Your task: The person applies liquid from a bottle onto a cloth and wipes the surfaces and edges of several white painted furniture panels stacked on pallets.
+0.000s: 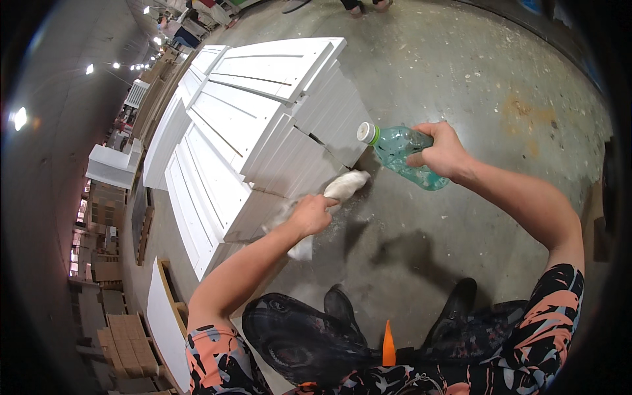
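Note:
My left hand is closed round a white cloth, held close to the side of a stack of white panels. Loose ends of the cloth hang below the fingers. Out to the right, my right hand grips a clear greenish plastic bottle, tilted with its white cap toward the panels. A light-green ring circles the bottle's neck. The stacked panels have long grooves on top, and their edges form a layered side facing me. Whether the cloth touches that side, I cannot tell.
Grey, stained concrete floor stretches to the right. A white board lies at the lower left, near stacked brown cardboard. A white box-like piece stands farther left. People are in the far background.

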Demonstrator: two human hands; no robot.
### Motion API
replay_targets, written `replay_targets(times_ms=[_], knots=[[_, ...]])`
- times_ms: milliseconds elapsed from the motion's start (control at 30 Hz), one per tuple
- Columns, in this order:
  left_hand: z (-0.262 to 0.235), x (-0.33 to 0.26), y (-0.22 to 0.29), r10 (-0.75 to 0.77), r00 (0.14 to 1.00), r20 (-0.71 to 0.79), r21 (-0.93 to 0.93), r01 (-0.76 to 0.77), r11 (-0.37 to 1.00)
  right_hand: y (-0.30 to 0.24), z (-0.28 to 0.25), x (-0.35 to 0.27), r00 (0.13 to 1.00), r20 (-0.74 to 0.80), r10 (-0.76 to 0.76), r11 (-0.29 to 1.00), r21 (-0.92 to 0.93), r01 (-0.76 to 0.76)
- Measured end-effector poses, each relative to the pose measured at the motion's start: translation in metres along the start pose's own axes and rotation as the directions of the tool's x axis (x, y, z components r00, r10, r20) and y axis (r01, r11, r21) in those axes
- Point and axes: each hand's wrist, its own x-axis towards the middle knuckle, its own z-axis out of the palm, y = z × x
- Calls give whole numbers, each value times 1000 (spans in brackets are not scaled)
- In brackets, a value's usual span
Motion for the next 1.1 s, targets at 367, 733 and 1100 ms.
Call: replay_targets(times_ms=[367, 733, 1100], knots=[[-21, -46, 60, -140, 986, -88, -996, -87, 11, 3, -5, 2, 975, -112, -190, 981, -69, 183], [-15, -41, 65, -82, 995, 65, -980, 48, -192, 6, -2, -6, 905, -65, -419, 881, -270, 389], [-6, -33, 53, 25, 991, 131, -971, 134, -199, 6, 4, -3, 903, -65, -425, 884, -245, 399]])
